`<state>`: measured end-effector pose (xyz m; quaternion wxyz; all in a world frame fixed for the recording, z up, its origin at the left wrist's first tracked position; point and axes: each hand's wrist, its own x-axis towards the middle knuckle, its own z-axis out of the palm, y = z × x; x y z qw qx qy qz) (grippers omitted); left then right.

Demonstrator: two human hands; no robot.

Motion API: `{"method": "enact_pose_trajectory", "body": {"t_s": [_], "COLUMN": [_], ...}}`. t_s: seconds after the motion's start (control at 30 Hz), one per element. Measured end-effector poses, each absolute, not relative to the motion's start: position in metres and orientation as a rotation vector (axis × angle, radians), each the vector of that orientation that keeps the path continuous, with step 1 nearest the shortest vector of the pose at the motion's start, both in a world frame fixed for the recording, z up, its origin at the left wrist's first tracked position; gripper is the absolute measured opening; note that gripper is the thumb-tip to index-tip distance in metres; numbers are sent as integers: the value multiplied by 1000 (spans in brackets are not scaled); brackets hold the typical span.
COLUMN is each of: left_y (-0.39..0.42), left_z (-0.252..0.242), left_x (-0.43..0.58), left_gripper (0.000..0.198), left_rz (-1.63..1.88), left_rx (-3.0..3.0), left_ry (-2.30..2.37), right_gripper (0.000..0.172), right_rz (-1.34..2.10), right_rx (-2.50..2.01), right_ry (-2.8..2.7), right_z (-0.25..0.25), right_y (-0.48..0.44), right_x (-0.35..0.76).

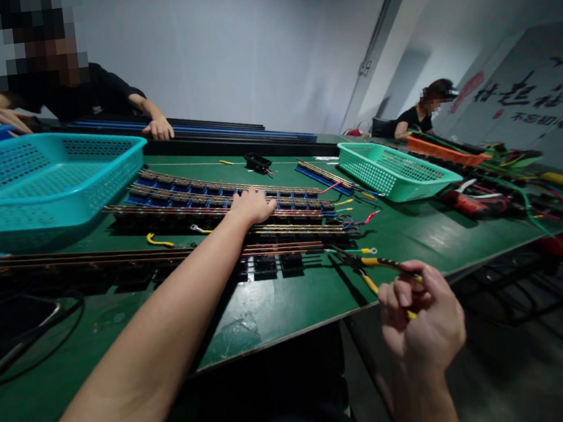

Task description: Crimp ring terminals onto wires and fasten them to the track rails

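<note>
Several long strips of copper-coloured bars on black and blue supports lie side by side on the green table. My left hand (251, 207) reaches over them, closed on a rail strip (292, 215) in the middle; its fingertips are mostly hidden. My right hand (423, 310), at the table's front edge, is closed around the yellow-and-black handles of a pair of pliers (378, 263). The pliers' jaws are at the right end of the nearest rail strip (285, 247), beside a green wire with a ring terminal (367, 251). Whether the jaws grip anything is unclear.
A turquoise basket (54, 208) stands at left, a mint-green basket (399, 185) at back right. Red-handled tools (476, 202) and loose wires lie to the right. A dark object with a cable (16, 326) lies front left. Two other people sit across the table.
</note>
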<state>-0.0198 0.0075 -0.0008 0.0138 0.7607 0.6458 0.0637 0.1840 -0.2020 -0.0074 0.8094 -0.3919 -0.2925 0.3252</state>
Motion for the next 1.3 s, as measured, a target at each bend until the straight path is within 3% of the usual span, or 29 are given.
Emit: {"method": "enact_pose_trajectory", "body": {"t_s": [0.4, 0.57, 0.73, 0.97, 1.3], "left_y": [8, 9, 9, 8, 10], "left_z": [-2, -3, -3, -1, -4], "left_x": [-20, -20, -19, -17, -20], "left_gripper": [64, 64, 65, 65, 65], "left_rz": [192, 201, 210, 195, 208], "left_rx": [2396, 2402, 2394, 2387, 2393], "left_ry": [2011, 1997, 1999, 1985, 1992], "right_gripper": [16, 19, 20, 21, 20], "right_rz": [423, 286, 388, 445, 533], "right_rx": [-669, -583, -599, -728, -759], "right_ry": [-686, -893, -990, -1082, -1057], "right_z": [25, 54, 76, 44, 20], "right_y": [-208, -160, -90, -14, -3], "right_x": [207, 206, 204, 202, 219]}}
